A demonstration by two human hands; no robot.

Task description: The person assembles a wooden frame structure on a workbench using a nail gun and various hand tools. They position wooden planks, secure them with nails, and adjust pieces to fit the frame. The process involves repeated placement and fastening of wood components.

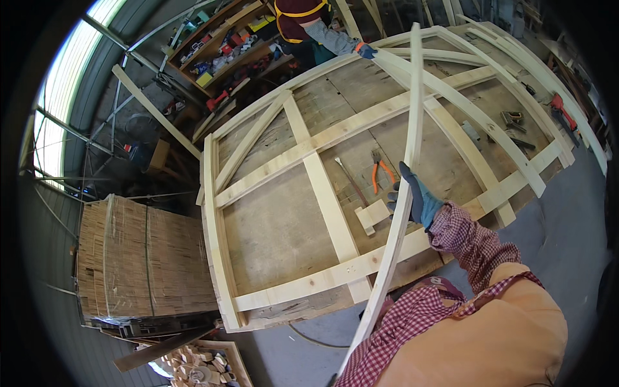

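Observation:
My right hand [422,198], in a blue-grey work glove, closes round the middle of a long, narrow pale wooden board [416,116]. Held tilted above the frame, the board runs from the far side down past my checked apron to the lower edge of the view. My left hand is out of view. Under the board lies a large wooden frame [322,188] of crossing slats on a worktable. Close to my glove, inside the frame, are a wooden mallet [373,216], orange-handled pliers [379,173] and a thin metal bar [348,175].
At the far side a co-worker's gloved hand [365,50] touches another board [464,106]. A staple gun [512,119] and a red-handled tool [564,115] lie to the right. Cluttered shelves [222,29] stand behind, a strapped wood stack [142,258] at left, an offcut box [235,361] below.

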